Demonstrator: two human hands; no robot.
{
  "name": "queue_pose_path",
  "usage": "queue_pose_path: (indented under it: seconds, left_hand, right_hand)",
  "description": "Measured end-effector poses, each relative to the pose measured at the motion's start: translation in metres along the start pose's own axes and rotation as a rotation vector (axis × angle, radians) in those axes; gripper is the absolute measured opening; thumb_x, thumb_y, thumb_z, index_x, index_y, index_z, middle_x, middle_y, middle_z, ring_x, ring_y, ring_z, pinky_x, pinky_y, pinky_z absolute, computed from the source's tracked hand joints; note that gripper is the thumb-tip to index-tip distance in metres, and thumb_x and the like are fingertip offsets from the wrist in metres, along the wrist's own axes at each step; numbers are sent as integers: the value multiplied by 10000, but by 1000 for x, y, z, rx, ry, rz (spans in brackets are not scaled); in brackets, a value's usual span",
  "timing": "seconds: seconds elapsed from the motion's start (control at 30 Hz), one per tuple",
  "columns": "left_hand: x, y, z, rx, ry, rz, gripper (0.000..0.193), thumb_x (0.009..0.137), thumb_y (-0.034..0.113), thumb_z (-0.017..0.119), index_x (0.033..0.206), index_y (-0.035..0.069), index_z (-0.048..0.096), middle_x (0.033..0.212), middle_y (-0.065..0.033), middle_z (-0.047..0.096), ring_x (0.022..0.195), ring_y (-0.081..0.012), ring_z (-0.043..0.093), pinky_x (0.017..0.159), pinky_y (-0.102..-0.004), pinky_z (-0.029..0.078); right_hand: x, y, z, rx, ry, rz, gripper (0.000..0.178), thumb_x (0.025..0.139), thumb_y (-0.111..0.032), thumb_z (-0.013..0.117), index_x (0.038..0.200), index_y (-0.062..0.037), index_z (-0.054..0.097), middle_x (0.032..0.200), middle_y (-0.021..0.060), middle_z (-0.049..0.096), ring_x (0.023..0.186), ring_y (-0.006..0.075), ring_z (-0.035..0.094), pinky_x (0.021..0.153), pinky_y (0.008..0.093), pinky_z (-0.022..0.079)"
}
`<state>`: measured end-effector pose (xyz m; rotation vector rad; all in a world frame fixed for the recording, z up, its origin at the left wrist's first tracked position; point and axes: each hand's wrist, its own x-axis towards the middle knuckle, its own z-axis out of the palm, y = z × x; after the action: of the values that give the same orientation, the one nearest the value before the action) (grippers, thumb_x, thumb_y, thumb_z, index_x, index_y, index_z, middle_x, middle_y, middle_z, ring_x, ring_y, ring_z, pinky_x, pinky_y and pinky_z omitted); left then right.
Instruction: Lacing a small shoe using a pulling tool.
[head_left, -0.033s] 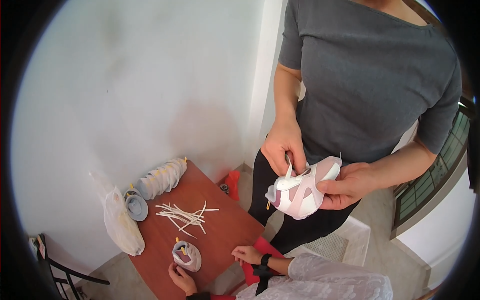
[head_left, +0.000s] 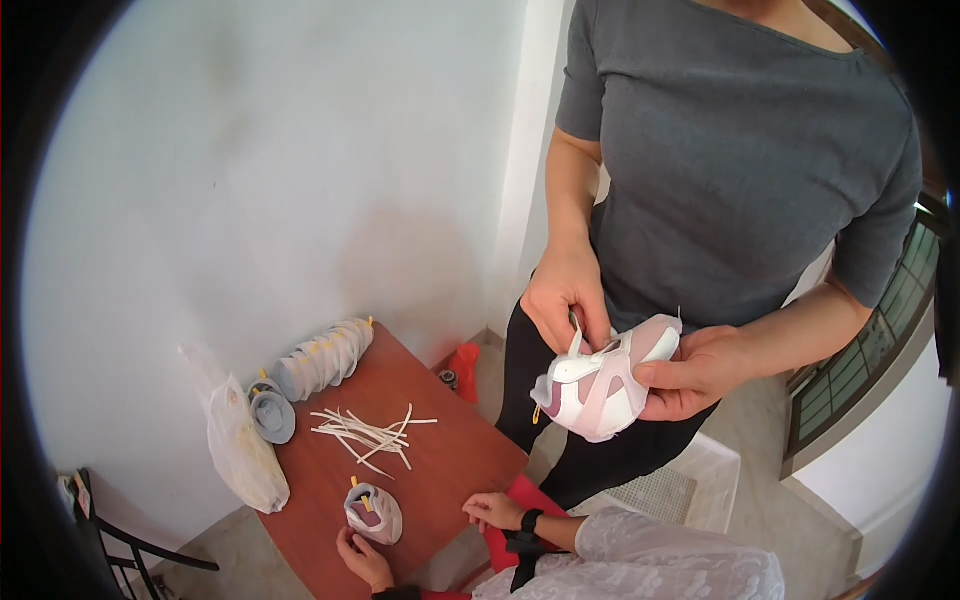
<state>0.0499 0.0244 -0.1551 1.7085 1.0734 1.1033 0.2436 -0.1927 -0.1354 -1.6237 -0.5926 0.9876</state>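
Note:
On the near part of the red-brown table stands a small pink, white and grey shoe upper (head_left: pixel 385 518) with yellow loops. My left hand (head_left: pixel 366 562) is closed against its near left side, fingertips partly hidden. Beside the table's right edge, my right hand (head_left: pixel 493 511) has its fingers curled, with nothing visible in them; a black band circles the wrist. Across from me a standing person holds a pink-and-white shoe upper (head_left: pixel 600 390) in one hand (head_left: pixel 690 373). That person's other hand (head_left: pixel 568 300) pinches a white lace at its opening.
Loose white laces (head_left: pixel 365 437) lie mid-table (head_left: pixel 450 450). Behind them, a row of nested shoe uppers (head_left: pixel 325 357) and one grey upper (head_left: pixel 271 411) stand near a filled plastic bag (head_left: pixel 243 450). A white crate (head_left: pixel 715 470) is on the floor, and a black chair (head_left: pixel 110 540) at far left.

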Motion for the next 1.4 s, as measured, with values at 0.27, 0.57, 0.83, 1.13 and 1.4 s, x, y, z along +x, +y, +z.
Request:
queue_pose_path:
  seconds: [0.27, 0.57, 0.83, 1.13, 1.4]
  left_hand:
    - [1, -6, 0, 9, -39, 41, 209, 936, 73, 461, 1109, -34, 510, 1014, -122, 564, 941, -216, 547, 835, -311, 440]
    - [0, 30, -3, 86, -26, 79, 261, 921, 131, 496, 1114, -42, 529, 1064, -185, 561, 988, -303, 535, 880, -374, 423]
    - [0, 44, -10, 123, -45, 77, 342, 917, 201, 513, 1145, -53, 537, 1132, -247, 555, 1056, -378, 522, 941, -414, 401]
    - [-2, 46, -11, 127, -45, 88, 330, 917, 190, 513, 1138, -54, 537, 1125, -247, 558, 1047, -383, 525, 937, -419, 407]
    - [-2, 41, -11, 150, -28, 126, 332, 918, 193, 516, 1134, -59, 537, 1107, -255, 564, 1032, -389, 535, 924, -423, 419]
  right_hand:
    - [0, 4, -1, 7, -6, 23, 199, 942, -186, 519, 1023, -19, 593, 806, 66, 627, 577, 129, 624, 534, 247, 497]
    - [1, 4, -4, 34, -16, 44, 193, 945, -180, 514, 1023, -19, 588, 808, 64, 627, 583, 125, 621, 534, 249, 498]
    - [3, 4, -1, 15, -28, 50, 200, 945, -179, 512, 1041, -18, 580, 813, 60, 629, 587, 123, 622, 541, 248, 498]
    - [2, 6, -2, -2, -19, 29, 230, 954, -221, 504, 1038, -21, 581, 813, 44, 628, 580, 114, 622, 535, 236, 488]
    - [1, 8, 1, 19, 4, 2, 203, 944, -211, 509, 1000, -36, 597, 793, 41, 635, 531, 112, 610, 494, 236, 475]
